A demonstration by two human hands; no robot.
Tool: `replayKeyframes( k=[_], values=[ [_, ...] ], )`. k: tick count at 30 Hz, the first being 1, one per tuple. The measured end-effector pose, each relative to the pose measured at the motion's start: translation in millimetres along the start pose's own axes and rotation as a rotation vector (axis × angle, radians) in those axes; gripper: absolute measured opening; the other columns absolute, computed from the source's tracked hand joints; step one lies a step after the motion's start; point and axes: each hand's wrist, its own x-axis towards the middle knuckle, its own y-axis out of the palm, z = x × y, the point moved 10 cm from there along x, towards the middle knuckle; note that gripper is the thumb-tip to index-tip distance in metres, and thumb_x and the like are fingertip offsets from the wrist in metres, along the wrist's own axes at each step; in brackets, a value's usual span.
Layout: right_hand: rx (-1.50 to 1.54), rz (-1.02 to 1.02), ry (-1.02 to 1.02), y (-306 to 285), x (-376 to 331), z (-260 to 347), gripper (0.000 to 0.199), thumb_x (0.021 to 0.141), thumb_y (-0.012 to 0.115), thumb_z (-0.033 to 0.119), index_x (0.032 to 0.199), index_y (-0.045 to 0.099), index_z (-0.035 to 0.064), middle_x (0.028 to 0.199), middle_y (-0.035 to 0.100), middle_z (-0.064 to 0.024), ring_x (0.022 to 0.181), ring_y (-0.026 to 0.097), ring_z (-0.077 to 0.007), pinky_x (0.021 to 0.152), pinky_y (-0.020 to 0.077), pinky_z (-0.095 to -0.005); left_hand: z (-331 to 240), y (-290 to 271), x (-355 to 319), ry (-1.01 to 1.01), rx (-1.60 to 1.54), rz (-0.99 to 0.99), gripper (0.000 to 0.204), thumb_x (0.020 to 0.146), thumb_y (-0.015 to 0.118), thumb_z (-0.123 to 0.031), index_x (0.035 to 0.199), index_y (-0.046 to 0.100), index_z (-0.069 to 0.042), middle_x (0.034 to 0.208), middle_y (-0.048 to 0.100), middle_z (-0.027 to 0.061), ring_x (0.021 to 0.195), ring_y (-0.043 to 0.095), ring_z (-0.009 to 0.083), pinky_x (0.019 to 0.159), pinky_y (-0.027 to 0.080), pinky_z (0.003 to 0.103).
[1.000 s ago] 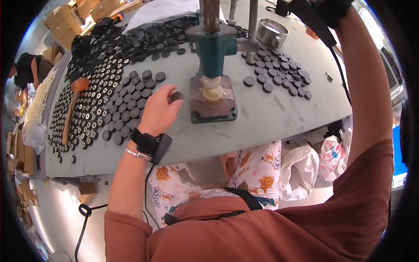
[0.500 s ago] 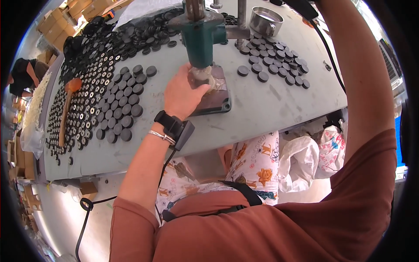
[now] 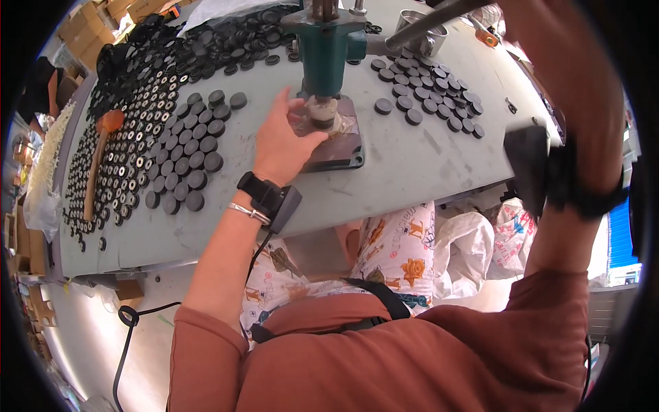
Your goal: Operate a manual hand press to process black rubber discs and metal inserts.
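Sitting under the green press (image 3: pixel 324 62), the dark disc (image 3: pixel 321 124) has the left hand (image 3: pixel 280 141) beside it, fingers parted without gripping, the right hand (image 3: pixel 539 38), grip unclear, near the press's lever (image 3: pixel 439 23), and bare surface (image 3: pixel 343 196) between press and front edge.

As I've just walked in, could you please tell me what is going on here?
A person is working at a green press on a table. Their left hand is spread beside a dark disc beneath it; contact is unclear. Their blurred right hand is at the lever. Grey discs lie on both sides.
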Motion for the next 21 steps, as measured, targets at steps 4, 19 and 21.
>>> replayKeyframes(
  k=[4, 19, 21],
  values=[
    [-0.096, 0.34, 0.0, 17, -50, 24, 0.01, 0.08, 0.059, 0.005, 0.088, 0.054, 0.0034, 0.058, 0.047, -0.005, 0.051, 0.046, -0.0123, 0.049, 0.0366, -0.0246, 16, -27, -19, -0.036, 0.023, -0.005, 0.081, 0.068, 0.077, -0.014, 0.135, 0.035, 0.003, 0.12, 0.058, 0.012, 0.099, 0.056, 0.0195, 0.087, 0.045, 0.031],
    [-0.021, 0.405, 0.185, 55, -160, 33, 0.031, 0.072, 0.063, 0.004, 0.102, 0.059, 0.0025, 0.075, 0.046, -0.0124, 0.054, 0.051, -0.0257, 0.044, 0.0436, -0.0355, 41, -81, -45, -0.141, 0.273, -0.077, 0.056, 0.071, 0.074, -0.013, 0.121, 0.053, 0.001, 0.103, 0.065, 0.0093, 0.087, 0.058, 0.0164, 0.076, 0.048, 0.03],
    [-0.055, 0.456, 0.176, 54, -158, 30, 0.03, 0.074, 0.063, 0.006, 0.104, 0.058, 0.0033, 0.076, 0.046, -0.012, 0.055, 0.053, -0.0261, 0.045, 0.0446, -0.036, 49, -90, -40, -0.12, 0.341, -0.106, 0.05, 0.072, 0.073, -0.014, 0.117, 0.056, 0.001, 0.1, 0.065, 0.01, 0.084, 0.059, 0.0172, 0.074, 0.048, 0.031]
  ],
)
